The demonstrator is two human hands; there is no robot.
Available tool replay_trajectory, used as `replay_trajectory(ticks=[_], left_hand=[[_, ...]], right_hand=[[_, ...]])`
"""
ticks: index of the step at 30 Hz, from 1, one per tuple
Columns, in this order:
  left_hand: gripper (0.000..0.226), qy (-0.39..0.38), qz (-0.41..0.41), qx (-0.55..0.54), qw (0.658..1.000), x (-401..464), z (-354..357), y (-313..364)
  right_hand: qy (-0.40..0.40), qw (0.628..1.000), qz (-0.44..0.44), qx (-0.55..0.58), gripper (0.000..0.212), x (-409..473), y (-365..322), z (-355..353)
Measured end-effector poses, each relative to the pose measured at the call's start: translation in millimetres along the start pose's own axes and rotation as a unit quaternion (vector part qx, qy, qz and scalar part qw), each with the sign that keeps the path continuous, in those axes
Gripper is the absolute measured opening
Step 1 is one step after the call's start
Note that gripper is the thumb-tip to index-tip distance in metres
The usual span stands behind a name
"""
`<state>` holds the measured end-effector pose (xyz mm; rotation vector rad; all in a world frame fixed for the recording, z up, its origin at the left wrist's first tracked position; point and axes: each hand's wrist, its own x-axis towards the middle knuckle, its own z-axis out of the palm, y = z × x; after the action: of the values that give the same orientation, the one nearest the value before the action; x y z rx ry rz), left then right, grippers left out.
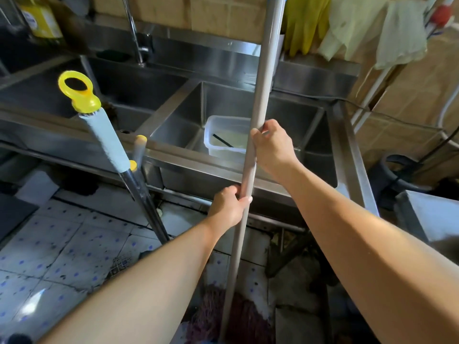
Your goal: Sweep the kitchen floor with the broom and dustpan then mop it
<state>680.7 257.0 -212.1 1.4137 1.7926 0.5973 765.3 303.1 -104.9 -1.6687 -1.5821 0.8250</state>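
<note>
A mop with a long grey handle [267,70] stands nearly upright in front of the steel sink. Its dark reddish string head [211,311] rests on the tiled floor [62,249] near my feet. My right hand [272,145] grips the handle at about sink-rim height. My left hand [229,207] grips it lower down. A second tool with a yellow ring cap, light blue grip and metal shaft [109,135] leans against the sink's front edge on the left. Its lower end is hidden behind my left arm.
The double steel sink [173,155] runs across the view, with a clear plastic tub [223,137] in the right basin. Yellow rubber gloves [303,23] and cloths hang on the wall. A dark bin [402,175] and a steel box stand at the right.
</note>
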Motion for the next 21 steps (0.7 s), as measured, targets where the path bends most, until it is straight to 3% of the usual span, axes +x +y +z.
replay_trajectory(ticks=[13,21], left_hand=[[0.029,-0.031,-0.017,-0.020,0.999,-6.9,29.4,-24.3],[0.027,-0.034,-0.041,0.003,0.999,-7.6,33.1,-18.2]], right_hand=[[-0.020,0.999,0.031,0.002,0.012,-12.8,41.8,11.2],[-0.044,0.998,0.051,-0.013,0.024,-10.3,43.9,-3.0]])
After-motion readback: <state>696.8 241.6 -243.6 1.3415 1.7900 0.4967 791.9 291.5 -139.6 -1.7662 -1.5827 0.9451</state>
